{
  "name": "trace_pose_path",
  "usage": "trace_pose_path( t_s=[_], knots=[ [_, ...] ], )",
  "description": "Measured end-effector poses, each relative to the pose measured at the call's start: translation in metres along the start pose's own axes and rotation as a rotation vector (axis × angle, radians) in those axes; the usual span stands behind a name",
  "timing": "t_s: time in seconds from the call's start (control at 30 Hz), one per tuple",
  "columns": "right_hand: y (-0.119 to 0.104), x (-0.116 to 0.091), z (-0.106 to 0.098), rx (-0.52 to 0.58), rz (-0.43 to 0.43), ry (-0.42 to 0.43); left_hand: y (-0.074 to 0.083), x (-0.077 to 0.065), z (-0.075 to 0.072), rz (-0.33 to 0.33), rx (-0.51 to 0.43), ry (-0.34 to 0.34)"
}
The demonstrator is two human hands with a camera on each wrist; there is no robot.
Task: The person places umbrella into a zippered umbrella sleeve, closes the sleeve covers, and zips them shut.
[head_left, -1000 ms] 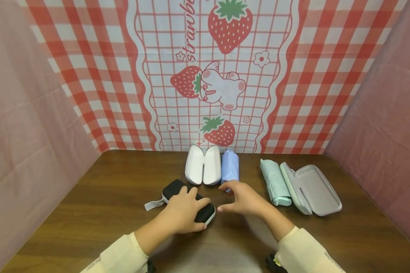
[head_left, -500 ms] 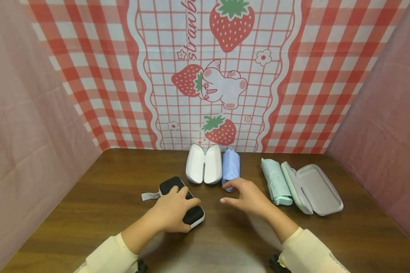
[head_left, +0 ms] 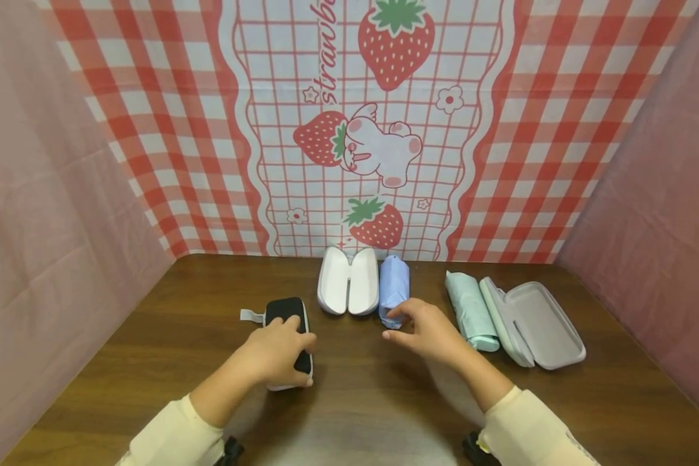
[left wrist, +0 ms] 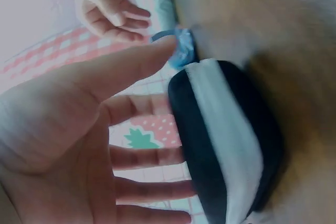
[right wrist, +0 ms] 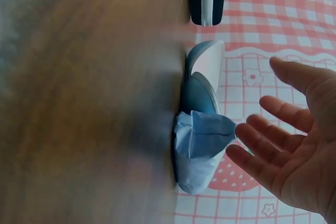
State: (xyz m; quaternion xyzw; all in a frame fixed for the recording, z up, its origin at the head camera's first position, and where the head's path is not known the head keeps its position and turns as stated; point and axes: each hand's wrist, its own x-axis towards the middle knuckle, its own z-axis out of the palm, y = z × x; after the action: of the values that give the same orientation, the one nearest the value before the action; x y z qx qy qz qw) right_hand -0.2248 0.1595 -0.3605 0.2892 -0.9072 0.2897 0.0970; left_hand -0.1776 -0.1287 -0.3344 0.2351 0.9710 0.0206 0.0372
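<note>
Touches black zip case, front-left of open white glasses case, with straight-fingered left hand; holds right hand relaxed, empty, front-right of latter. Risks skewing black zip case through off-centre pressing.

We see a black zip case with a whitish band and a periwinkle wrapped bundle. We see red-and-white gingham cloth printed with strawberries.

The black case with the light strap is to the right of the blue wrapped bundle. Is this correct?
Not quite: the black case is to the left of the blue wrapped bundle, as the head view shows. The light strap is correct.
</note>
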Motion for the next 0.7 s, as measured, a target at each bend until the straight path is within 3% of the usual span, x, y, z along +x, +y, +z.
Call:
trace_pose_path(
  t_s=[0.2,0.5,0.7],
  knots=[
    [0.007,0.01,-0.005,0.005,0.104,0.057,-0.01,0.015,-0.012,-0.047,-0.131,0.095],
    [0.016,0.023,-0.019,0.038,0.246,0.089,-0.019,0.038,-0.025,-0.035,-0.44,0.309],
    [0.02,0.033,-0.023,0.068,0.312,0.074,-0.019,0.053,-0.032,-0.114,-0.618,0.365]
  ],
)
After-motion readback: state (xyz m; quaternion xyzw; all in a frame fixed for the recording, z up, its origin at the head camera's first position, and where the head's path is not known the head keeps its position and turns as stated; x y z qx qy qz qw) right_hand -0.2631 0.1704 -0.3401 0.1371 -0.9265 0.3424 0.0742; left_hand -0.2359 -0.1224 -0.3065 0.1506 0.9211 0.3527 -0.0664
